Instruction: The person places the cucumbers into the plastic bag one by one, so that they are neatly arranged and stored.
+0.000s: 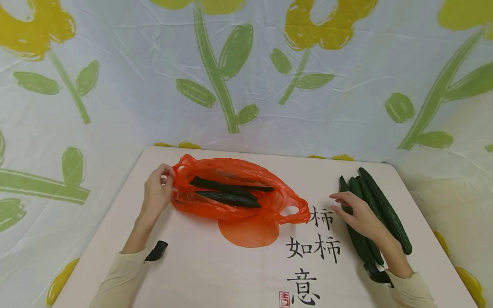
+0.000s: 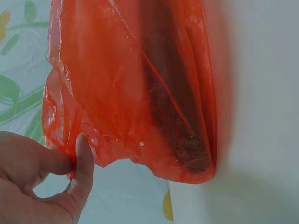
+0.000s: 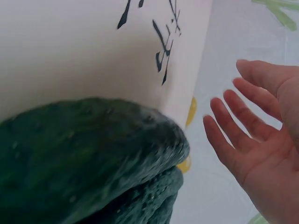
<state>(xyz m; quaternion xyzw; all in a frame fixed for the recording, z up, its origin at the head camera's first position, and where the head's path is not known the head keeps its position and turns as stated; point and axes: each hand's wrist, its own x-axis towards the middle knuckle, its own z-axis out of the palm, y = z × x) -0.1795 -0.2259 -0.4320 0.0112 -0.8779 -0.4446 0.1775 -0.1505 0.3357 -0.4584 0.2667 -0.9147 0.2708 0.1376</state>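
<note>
1. Red bag [image 1: 215, 211]: thin plastic, could rip if yanked.
2. Loose cucumbers [image 1: 381, 204]: right of bag, might roll if bumped.
3. Bagged cucumbers [image 1: 229, 199]: inside it.
4. Left hand [image 1: 157, 188]: pinching bag's left end.
5. Right hand [image 1: 360, 216]: fingers loose, holding nothing, right of bag.

Down at lower left, the left hand [image 2: 28, 163] has it: a grip of thumb [image 2: 85, 158] and finger [image 2: 58, 162] pinching the crumpled corner of a red plastic bag [image 2: 107, 84]! The bag fills the middle, glossy and creased, its bottom edge ragged. And through that thin film, a long dark shape [image 2: 163, 60] slants down to the lower right corner! White bench [image 2: 261, 116] on the right, pale printed sheet [image 2: 126, 191] beyond, green leaves left, yellow patch [image 2: 167, 205] low.
</note>
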